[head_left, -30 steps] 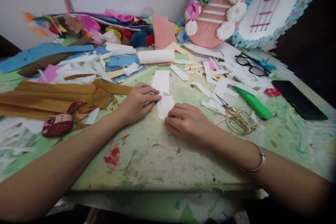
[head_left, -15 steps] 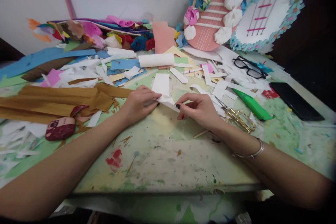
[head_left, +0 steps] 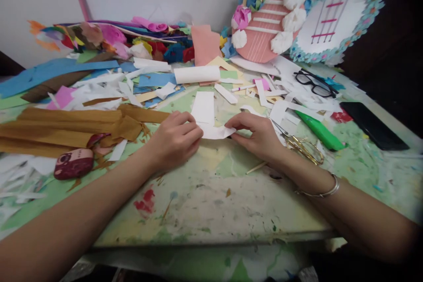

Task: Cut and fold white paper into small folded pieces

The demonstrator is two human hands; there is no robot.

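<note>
A short strip of white paper (head_left: 216,132) stretches between my two hands, low over the table. My left hand (head_left: 180,139) is closed on its left end, fingers curled. At the other end, my right hand (head_left: 253,134) pinches the strip between thumb and index finger. Just beyond it lies a flat white paper rectangle (head_left: 203,105), partly covered by the strip. Beside my right hand rest gold-handled scissors (head_left: 306,150), their blades partly hidden under paper scraps. Brown crepe paper (head_left: 72,125) reaches up to my left hand.
A paper roll (head_left: 196,74), a green tool (head_left: 320,131), glasses (head_left: 315,83) and a phone (head_left: 373,125) lie around. A maroon case (head_left: 73,164) sits at left. Two decorated paper guitars, one pink (head_left: 264,44), one white (head_left: 330,22), lean at the back.
The strip has turned from a narrow folded edge to a flatter, wider face. My right hand has shifted slightly right, and the left hand's fingers have curled in more.
</note>
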